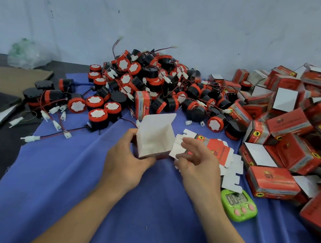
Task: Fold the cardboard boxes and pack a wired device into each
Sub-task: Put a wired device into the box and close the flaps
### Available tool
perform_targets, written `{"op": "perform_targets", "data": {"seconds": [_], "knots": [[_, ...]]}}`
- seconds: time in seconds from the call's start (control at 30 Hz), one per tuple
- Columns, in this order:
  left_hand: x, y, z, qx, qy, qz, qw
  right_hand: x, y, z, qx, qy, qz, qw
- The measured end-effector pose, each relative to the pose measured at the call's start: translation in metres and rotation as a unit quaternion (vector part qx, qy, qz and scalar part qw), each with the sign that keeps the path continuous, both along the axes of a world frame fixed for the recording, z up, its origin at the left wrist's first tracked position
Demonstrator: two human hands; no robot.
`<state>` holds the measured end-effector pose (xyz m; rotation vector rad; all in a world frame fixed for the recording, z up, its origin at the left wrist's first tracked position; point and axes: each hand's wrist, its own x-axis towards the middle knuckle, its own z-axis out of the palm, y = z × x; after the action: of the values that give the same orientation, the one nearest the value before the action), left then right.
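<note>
Grips likely light, crush-prone box (154, 138) by lower edge with left hand (127, 155), right hand (197, 157) slack, empty beside it.

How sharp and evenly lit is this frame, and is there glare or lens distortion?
Head view: light is soft and even, with only faint shadows on the blue cloth and no glare; wide-angle stretching shows toward the corners; print on the red printed cardboard boxes and digits on the green plastic timer are smeared.

"ST" on red box (272, 182), "ST" on flat carton (216, 152), green timer (239, 205) digits too blurred
</note>
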<state>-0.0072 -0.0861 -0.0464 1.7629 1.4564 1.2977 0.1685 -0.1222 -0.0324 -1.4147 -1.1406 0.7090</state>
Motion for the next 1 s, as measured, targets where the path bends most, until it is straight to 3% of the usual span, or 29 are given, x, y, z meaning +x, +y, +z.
{"op": "perform_targets", "data": {"seconds": [0.13, 0.2, 0.33, 0.53, 0.63, 0.7, 0.83, 1.0], "knots": [[-0.008, 0.008, 0.001, -0.077, 0.036, -0.018, 0.996, 0.013, 0.029, 0.011, -0.015, -0.127, -0.025, 0.991], [-0.01, 0.011, 0.0, -0.09, 0.045, -0.031, 0.994, 0.027, 0.057, 0.022, -0.055, -0.245, -0.018, 0.968], [-0.013, 0.012, -0.001, -0.102, 0.039, -0.047, 0.993, 0.053, 0.122, 0.034, -0.133, -0.394, 0.004, 0.909], [-0.011, 0.012, 0.002, -0.114, 0.033, -0.05, 0.992, 0.078, 0.179, 0.038, -0.205, -0.48, -0.018, 0.853], [-0.011, 0.012, 0.0, -0.107, 0.039, -0.053, 0.992, 0.077, 0.179, 0.035, -0.163, -0.546, -0.028, 0.821], [-0.01, 0.011, 0.001, -0.106, 0.037, -0.053, 0.992, 0.076, 0.175, 0.032, -0.135, -0.545, -0.022, 0.827], [-0.008, 0.008, 0.003, -0.103, 0.039, -0.07, 0.991, 0.068, 0.161, 0.034, -0.129, -0.43, 0.024, 0.893], [-0.007, 0.006, 0.006, -0.11, 0.055, -0.092, 0.988, 0.057, 0.139, 0.05, -0.006, -0.323, -0.024, 0.946]]}}
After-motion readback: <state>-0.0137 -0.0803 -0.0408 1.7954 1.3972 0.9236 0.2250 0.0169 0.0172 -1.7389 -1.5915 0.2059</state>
